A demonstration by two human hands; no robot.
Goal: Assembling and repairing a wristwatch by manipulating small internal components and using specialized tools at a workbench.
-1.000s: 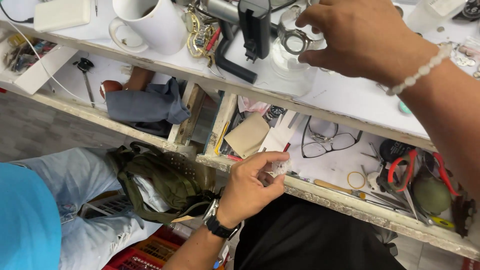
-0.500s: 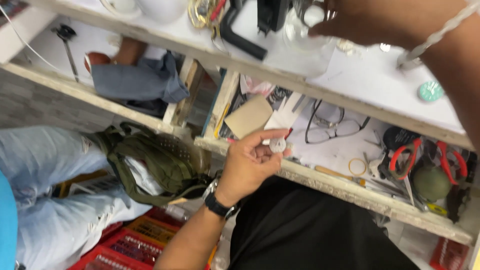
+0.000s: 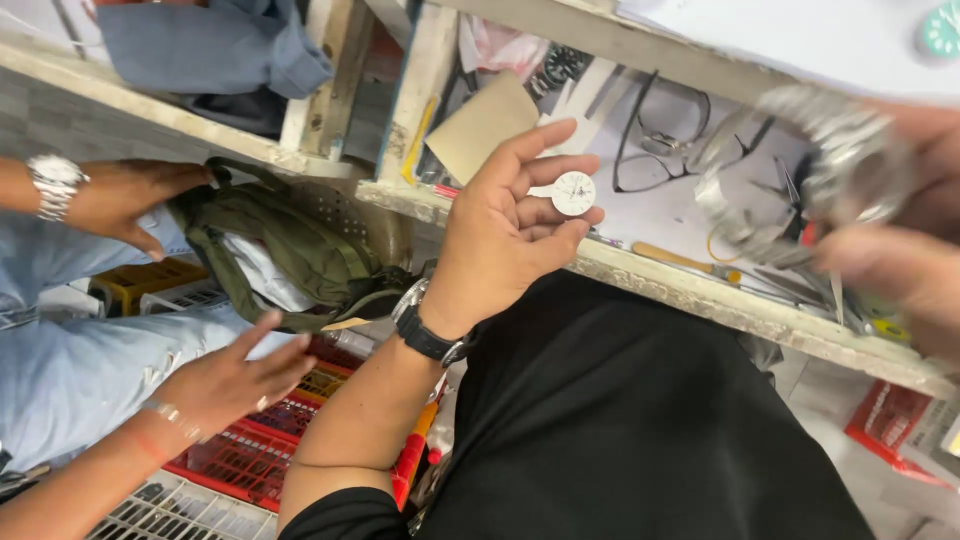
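Left hand (image 3: 510,235), centre of frame, is held palm-up with the fingers loosely curled; a small round white watch dial (image 3: 573,193) is pinched lightly between thumb and fingertips, face turned toward the camera, presumably so it can be inspected without the face being smudged. A black wristwatch (image 3: 428,335) is worn on that wrist.

Right hand (image 3: 905,215), at the right edge, is blurred; a metal watch case with bracelet (image 3: 800,170) is gripped in it, raised just right of the dial, likely for matching the two parts.

Behind both, an open drawer (image 3: 690,290) in the upper half of the frame is seen with black-framed spectacles (image 3: 665,140), a tan card (image 3: 485,125) and hand tools lying loose, kept within reach below the surface.

At left, another person's two hands are seen: one with a silver watch (image 3: 55,185) rests on an olive bag (image 3: 290,250), the other hovers open above a red crate (image 3: 270,440).
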